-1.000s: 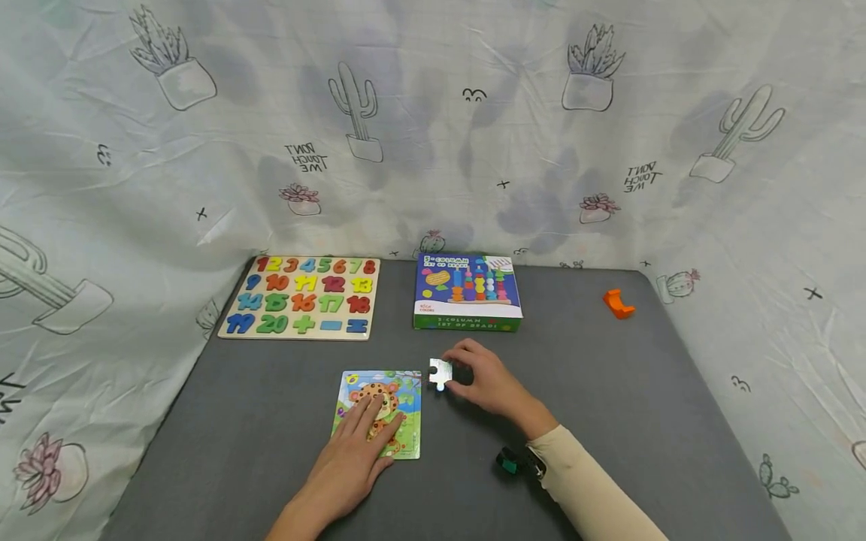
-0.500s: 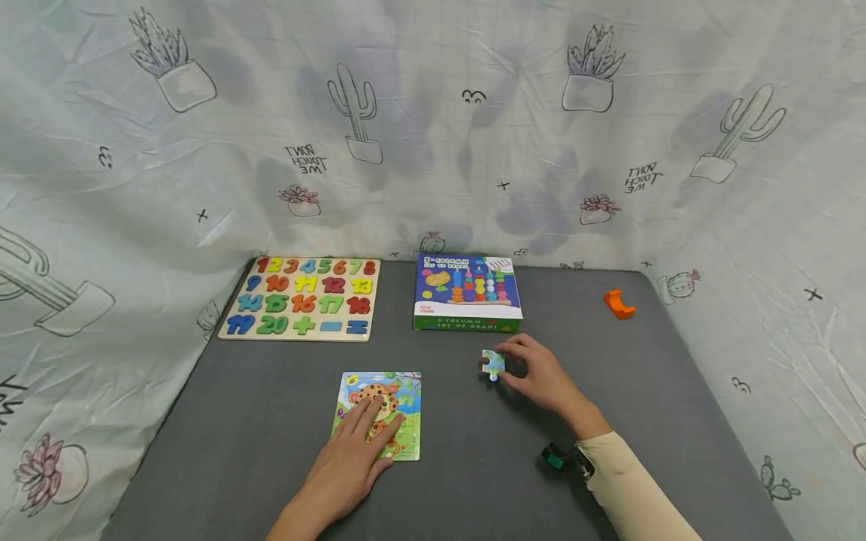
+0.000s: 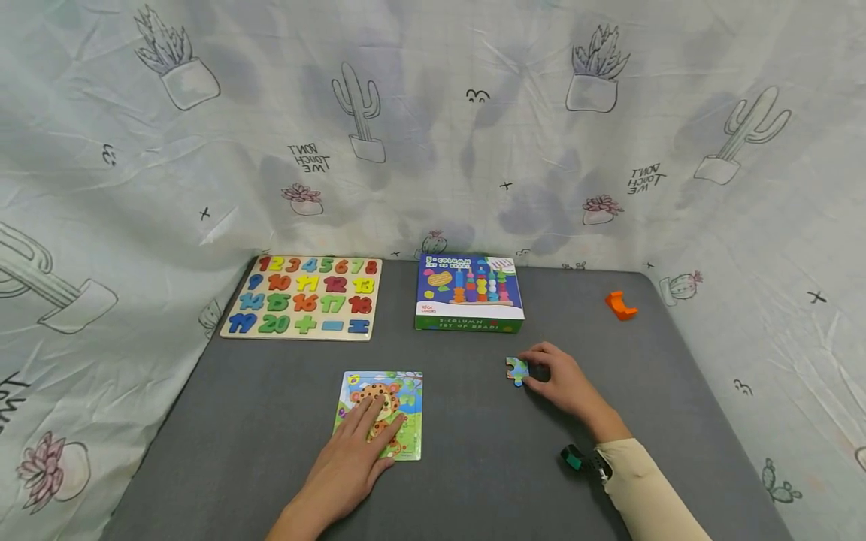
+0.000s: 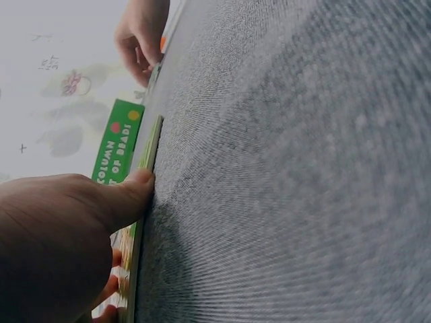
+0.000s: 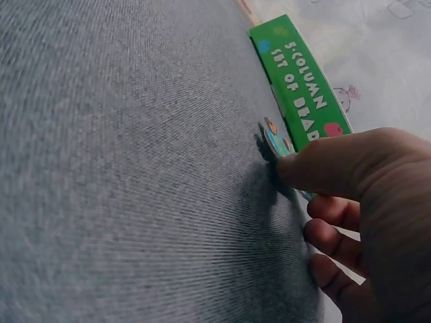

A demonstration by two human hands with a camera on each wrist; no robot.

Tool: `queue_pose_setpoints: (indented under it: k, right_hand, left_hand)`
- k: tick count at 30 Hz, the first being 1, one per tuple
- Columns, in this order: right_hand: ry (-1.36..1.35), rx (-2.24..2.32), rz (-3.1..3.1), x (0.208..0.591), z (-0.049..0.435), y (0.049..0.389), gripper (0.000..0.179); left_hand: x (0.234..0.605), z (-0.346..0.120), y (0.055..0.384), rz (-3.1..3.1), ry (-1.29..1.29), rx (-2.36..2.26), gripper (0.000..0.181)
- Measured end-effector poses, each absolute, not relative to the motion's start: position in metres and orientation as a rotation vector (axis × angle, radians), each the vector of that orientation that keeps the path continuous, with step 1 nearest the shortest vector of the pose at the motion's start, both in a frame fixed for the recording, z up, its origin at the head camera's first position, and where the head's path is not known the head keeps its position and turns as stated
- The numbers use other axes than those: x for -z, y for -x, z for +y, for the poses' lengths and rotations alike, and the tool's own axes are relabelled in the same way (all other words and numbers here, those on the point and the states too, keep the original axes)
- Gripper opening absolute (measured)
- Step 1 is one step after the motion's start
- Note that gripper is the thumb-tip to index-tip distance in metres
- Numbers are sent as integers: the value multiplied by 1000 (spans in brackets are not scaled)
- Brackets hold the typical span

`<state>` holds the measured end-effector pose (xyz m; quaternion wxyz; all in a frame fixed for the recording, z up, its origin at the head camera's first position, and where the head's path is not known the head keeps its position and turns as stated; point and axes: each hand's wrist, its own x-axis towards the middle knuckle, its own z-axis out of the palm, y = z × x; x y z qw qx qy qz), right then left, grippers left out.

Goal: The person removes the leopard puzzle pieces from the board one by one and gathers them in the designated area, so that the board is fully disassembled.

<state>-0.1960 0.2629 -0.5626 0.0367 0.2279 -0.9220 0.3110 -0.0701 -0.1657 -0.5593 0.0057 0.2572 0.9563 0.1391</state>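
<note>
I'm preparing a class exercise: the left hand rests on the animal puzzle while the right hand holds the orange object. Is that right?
Not quite: the right hand holds a jigsaw piece, not the orange object, as the head view shows. The left hand does rest on the animal puzzle.

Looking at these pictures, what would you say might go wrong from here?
The right hand pinches the piece near one edge, so it might slip or twist free. The left hand lies flat on the puzzle; if it shifts sideways, the puzzle could slide along with it.
</note>
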Motion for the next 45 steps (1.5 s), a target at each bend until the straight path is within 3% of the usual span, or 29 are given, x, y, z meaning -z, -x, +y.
queue_pose_setpoints:
  k: [27,38,45]
  right_hand:
    - [-615,-1012,-2855,562,261,196,44]
    - [-761,-1012,-2749,540,188,188,46]
    - [-903,-1018,-2752,546,127,186,46]
  left_hand:
    - [558,-166,71,2963,-784,-482,65]
    - [559,-167,71,2996,-735,-519,68]
    - [560,-168,69,3052,-644,-487,68]
